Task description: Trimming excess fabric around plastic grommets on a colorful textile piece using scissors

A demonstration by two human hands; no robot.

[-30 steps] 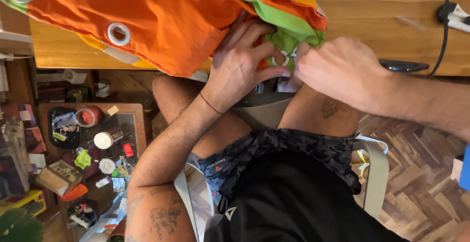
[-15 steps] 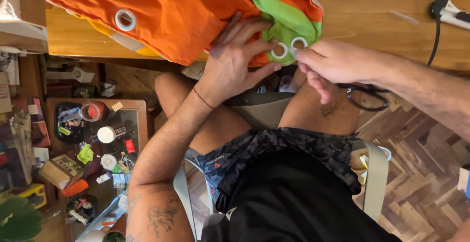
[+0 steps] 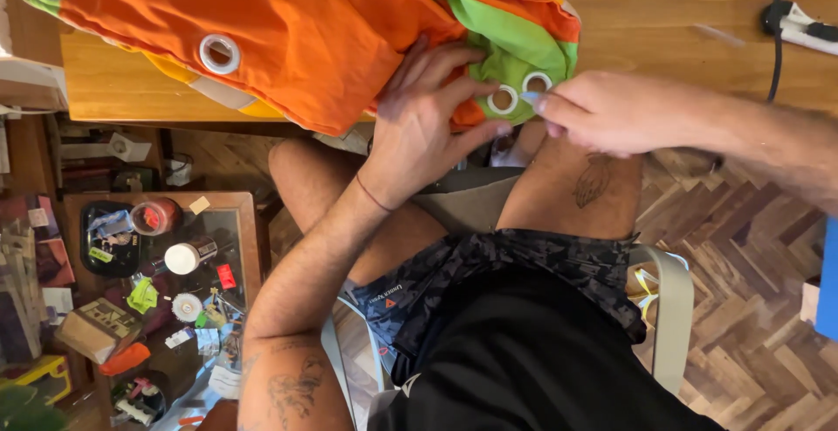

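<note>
the left hand presses flat on the orange fabric; the right hand pinches its green corner by 2 grommets, just right.

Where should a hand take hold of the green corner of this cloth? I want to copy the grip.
Probably at the hem beside the two metal eyelets on the green corner, coming from the table's near edge: that corner hangs free there, the right hand pinches it, and the left hand presses the orange cloth flat.
</note>
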